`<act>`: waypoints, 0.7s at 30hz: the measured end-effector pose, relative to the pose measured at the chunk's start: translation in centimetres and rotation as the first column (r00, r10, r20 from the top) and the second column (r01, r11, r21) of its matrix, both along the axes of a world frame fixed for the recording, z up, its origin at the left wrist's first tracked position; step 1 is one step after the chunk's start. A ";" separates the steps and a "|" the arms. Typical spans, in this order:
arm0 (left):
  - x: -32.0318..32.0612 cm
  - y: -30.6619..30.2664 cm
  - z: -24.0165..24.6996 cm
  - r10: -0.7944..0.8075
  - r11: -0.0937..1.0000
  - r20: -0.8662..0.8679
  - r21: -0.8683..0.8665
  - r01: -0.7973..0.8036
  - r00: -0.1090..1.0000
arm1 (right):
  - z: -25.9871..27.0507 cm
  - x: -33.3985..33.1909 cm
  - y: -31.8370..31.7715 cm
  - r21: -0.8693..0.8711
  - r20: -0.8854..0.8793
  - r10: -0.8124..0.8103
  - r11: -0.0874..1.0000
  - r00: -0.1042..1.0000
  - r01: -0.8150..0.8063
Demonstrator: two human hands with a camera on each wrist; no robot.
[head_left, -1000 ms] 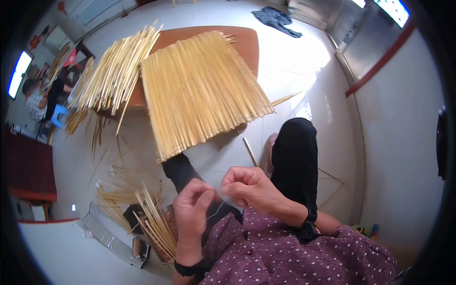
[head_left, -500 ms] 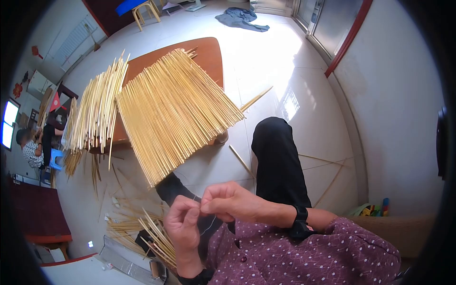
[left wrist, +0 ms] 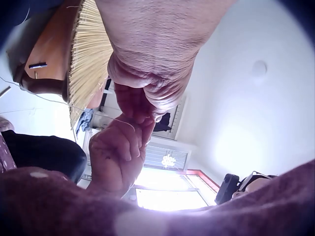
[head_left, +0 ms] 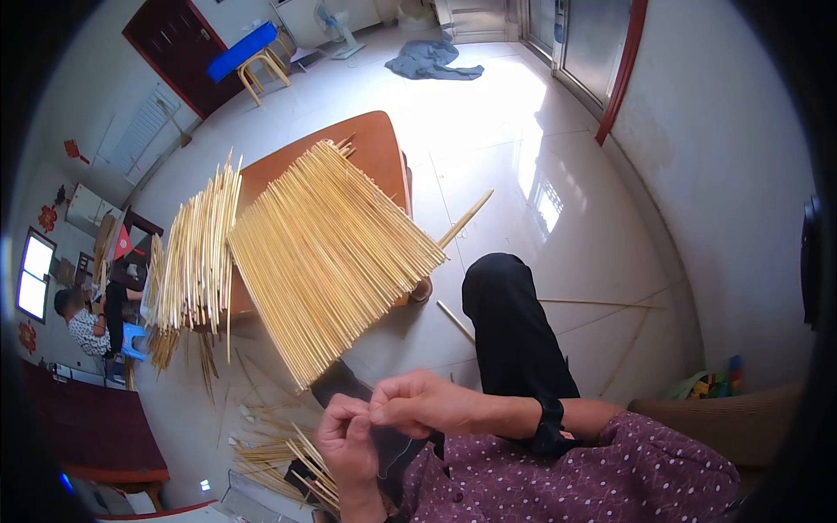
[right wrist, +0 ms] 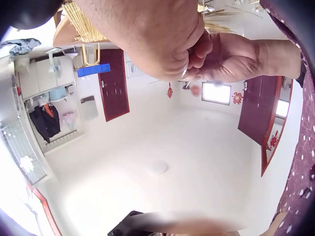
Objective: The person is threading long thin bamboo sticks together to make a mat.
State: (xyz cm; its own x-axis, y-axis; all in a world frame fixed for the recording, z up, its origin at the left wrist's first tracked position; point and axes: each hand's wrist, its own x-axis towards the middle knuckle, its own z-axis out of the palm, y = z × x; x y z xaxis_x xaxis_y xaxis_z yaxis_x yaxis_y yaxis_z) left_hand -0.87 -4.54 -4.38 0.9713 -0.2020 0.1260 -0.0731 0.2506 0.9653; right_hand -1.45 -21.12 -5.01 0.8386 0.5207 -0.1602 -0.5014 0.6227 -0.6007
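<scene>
My left hand (head_left: 349, 440) and right hand (head_left: 423, 403) meet fingertip to fingertip in front of my lap, both with curled fingers. They pinch a thin pale thread (left wrist: 59, 102), which trails from the fingertips across the left wrist view. The exact spot where it is pinched is hidden by the fingers. Just beyond the hands, a mat of straw-coloured stalks (head_left: 331, 261) lies over a brown table (head_left: 375, 148), its near edge overhanging. In the right wrist view the left hand (right wrist: 231, 56) faces the right fingers, thumb and forefinger together.
Loose stalks (head_left: 200, 253) are heaped at the table's left side. More stalks (head_left: 270, 458) lie on the floor at lower left. A dark-trousered knee (head_left: 501, 305) rises right of the mat. Farther off are a grey cloth (head_left: 432, 61), a blue-topped stand (head_left: 244, 50) and a seated person (head_left: 87, 327).
The head view has tilted up, so the table and mat appear lower. My hands, slightly apart a second ago, have come together at the fingertips, still with the thread.
</scene>
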 end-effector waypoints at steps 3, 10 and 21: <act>0.5 0.2 0.9 0.054 0.999 0.019 -0.006 -0.054 0.998 | 1.7 1.0 0.5 -0.063 0.087 0.013 0.998 0.996 -0.008; 2.4 1.6 3.4 0.206 0.972 0.008 -0.120 -0.204 0.978 | 4.6 6.1 2.7 -0.103 0.368 0.093 0.993 0.925 -0.059; 4.5 -3.1 3.2 0.329 0.934 -0.076 -0.118 -0.336 0.941 | 2.1 8.5 0.9 0.059 0.175 0.040 0.997 0.984 -0.051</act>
State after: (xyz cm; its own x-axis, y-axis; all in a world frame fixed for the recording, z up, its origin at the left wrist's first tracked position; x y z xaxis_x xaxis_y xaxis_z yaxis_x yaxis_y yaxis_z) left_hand 3.62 -7.60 -1.22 0.9861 0.1481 0.0746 -0.1219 0.3418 0.9318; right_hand 7.06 -20.21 -2.91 0.8257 0.5637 0.0199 -0.4220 0.6408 -0.6414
